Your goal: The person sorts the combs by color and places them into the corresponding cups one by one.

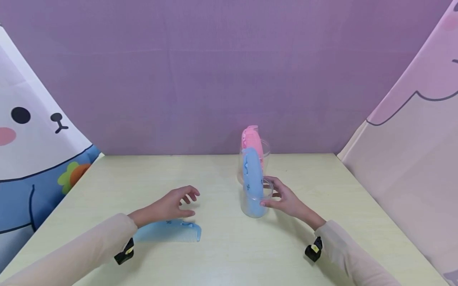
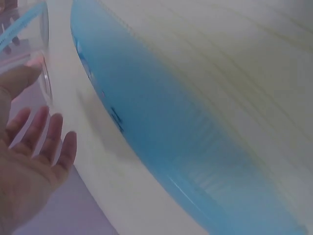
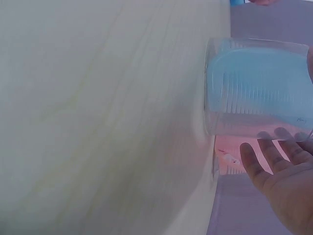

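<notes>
A blue comb (image 1: 252,171) stands upright in the nearer clear plastic cup (image 1: 244,205). My right hand (image 1: 286,200) holds this cup from the right, thumb at the front near the rim and fingers along the far side; in the right wrist view the fingertips (image 3: 248,151) lie right at its wall. Another blue comb (image 1: 168,233) lies flat on the table, teeth towards me. Above its far edge hovers my left hand (image 1: 173,204), fingers loosely bent, nothing in them. The left wrist view shows this comb (image 2: 146,103) large beside the hand.
Directly behind the nearer cup stands a second clear cup (image 1: 239,169) with a pink comb (image 1: 252,137) in it. The pale wooden table (image 1: 214,262) ends at a purple backdrop (image 1: 171,99). Printed cloths (image 1: 32,151) hang at both sides.
</notes>
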{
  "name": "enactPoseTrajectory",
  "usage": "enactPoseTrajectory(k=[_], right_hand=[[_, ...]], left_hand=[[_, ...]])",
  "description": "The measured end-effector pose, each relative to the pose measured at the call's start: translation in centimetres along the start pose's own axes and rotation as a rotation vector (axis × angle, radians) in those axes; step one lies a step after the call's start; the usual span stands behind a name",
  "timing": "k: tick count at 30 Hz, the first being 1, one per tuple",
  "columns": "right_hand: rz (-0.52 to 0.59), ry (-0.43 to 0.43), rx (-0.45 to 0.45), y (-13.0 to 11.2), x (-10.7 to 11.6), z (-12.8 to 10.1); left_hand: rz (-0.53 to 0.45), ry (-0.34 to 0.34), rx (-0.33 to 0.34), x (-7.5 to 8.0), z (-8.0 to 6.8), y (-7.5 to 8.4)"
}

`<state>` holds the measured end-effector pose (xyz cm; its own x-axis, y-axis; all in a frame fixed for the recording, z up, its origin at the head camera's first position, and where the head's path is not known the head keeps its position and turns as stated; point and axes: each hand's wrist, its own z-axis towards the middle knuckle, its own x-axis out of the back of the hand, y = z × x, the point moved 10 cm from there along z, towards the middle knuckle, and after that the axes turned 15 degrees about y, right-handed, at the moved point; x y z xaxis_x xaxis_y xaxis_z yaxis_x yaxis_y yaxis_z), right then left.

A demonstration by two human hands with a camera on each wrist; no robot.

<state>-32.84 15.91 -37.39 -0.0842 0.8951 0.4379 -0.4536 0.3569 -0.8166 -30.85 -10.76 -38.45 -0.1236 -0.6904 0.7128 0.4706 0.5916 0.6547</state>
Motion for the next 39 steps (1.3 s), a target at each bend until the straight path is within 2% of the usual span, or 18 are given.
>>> enactPoseTrajectory(k=[9, 14, 17, 23, 39], right_hand=[[-0.002, -0.001, -0.008, 0.0, 0.1, -0.1], [0.002, -0.005, -0.003, 0.1, 0.0, -0.1], [0.004, -0.006, 0.0, 0.1, 0.0, 0.0], [0.001, -0.004, 0.0, 0.3, 0.1, -0.1], [0.013, -0.003, 0.006, 0.2, 0.1, -0.1]], left_hand=[[0.011, -0.139, 0.03, -0.2, -1.5, -1.1], [0.001, -0.198, 0.065, -0.4, -2.3, -1.2], [0.007, -0.224, 0.056, -0.5, -2.7, -1.0], [0.017, -0.25, 0.009, -0.7, -3.3, -0.6], [0.027, -0.283, 0.001, -1.3, -3.5, -1.0]])
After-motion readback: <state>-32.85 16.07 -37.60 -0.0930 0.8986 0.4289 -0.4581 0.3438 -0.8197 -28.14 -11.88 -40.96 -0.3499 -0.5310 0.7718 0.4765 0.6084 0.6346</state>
